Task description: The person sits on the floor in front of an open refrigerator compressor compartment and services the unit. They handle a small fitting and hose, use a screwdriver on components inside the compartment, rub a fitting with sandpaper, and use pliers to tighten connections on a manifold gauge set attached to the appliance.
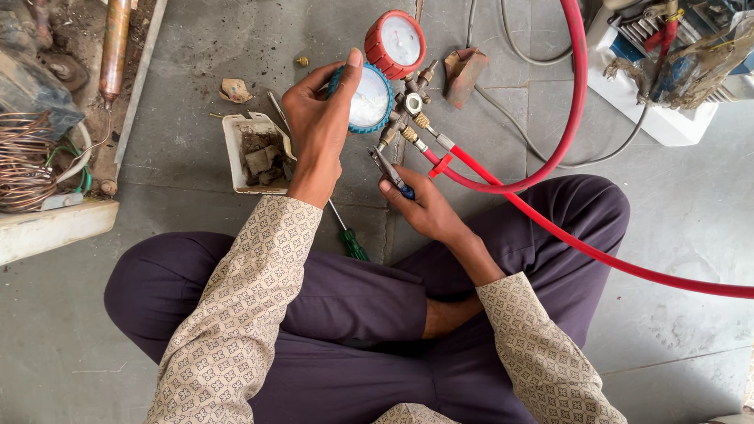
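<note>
Left hand [318, 129] wrapped around the blue-rimmed gauge [367, 98] of a manifold gauge set [404, 106], thumb up along the bezel, holding it above the grey floor [675, 212]. Red-rimmed gauge [395, 43] sits just beside it, upper right. Right hand [420, 206] closed on a small blue-handled tool [390, 173], tip close to the brass fittings under the gauges; contact unclear. Red hose [550, 224] leaves the fittings and crosses the right knee. White tray of scraps [255, 153] and green-handled screwdriver [348, 235] lie below the left hand.
</note>
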